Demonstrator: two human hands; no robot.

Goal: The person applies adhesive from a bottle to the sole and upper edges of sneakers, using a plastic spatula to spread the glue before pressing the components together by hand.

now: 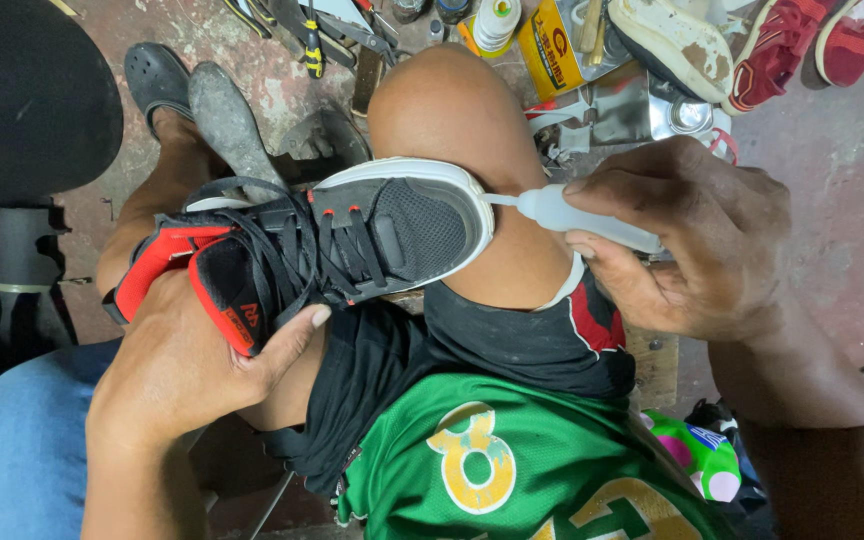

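A black sneaker with red trim, black laces and a white sole lies across my lap and knees, toe pointing right. My left hand grips it at the heel and collar, thumb beside the tongue. My right hand squeezes a small translucent glue bottle. Its thin nozzle touches the white sole edge at the toe of the sneaker. My bare knee rises behind the shoe.
The stained floor beyond my knees holds pliers and other hand tools, a yellow glue tin, a worn white shoe sole and red shoes. A dark sandal is on my left foot. A black stool stands at left.
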